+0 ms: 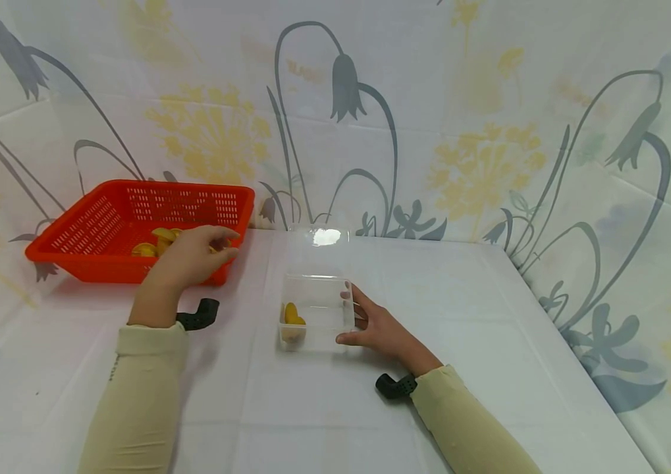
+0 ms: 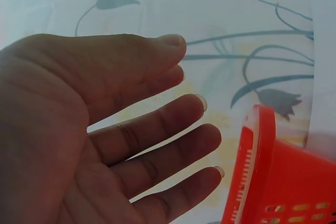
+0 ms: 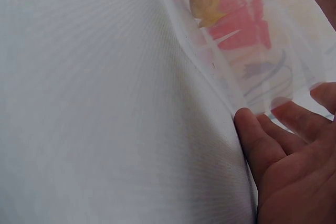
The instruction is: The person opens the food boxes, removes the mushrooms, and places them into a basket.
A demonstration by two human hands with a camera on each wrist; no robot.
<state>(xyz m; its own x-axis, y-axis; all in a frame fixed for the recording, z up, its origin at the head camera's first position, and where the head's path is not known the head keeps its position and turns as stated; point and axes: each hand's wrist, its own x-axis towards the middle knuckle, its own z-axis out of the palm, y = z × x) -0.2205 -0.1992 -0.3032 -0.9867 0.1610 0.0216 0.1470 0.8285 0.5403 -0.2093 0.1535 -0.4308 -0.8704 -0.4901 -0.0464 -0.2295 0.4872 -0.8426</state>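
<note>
My left hand (image 1: 193,253) is over the right part of a red plastic basket (image 1: 98,260). In the left wrist view its fingers (image 2: 173,116) are extended and spread, with nothing visible in the palm. Several yellow rounded pieces (image 1: 145,249) lie in the basket, partly hidden by that hand; their kind is unclear. My right hand (image 1: 379,329) touches the right side of a clear plastic box (image 1: 323,316), thumb low at the near corner. The fingers (image 3: 302,116) rest nearly straight against its wall in the right wrist view. Yellow pieces (image 1: 292,315) sit at the box's left end.
The box's clear lid (image 1: 317,238) stands raised behind it, reflecting light. A white cloth (image 1: 288,408) covers the table. Behind the table hangs a flower-patterned cloth (image 1: 418,131), close to the basket's back. Black wrist devices (image 1: 396,386) sit at both sleeves.
</note>
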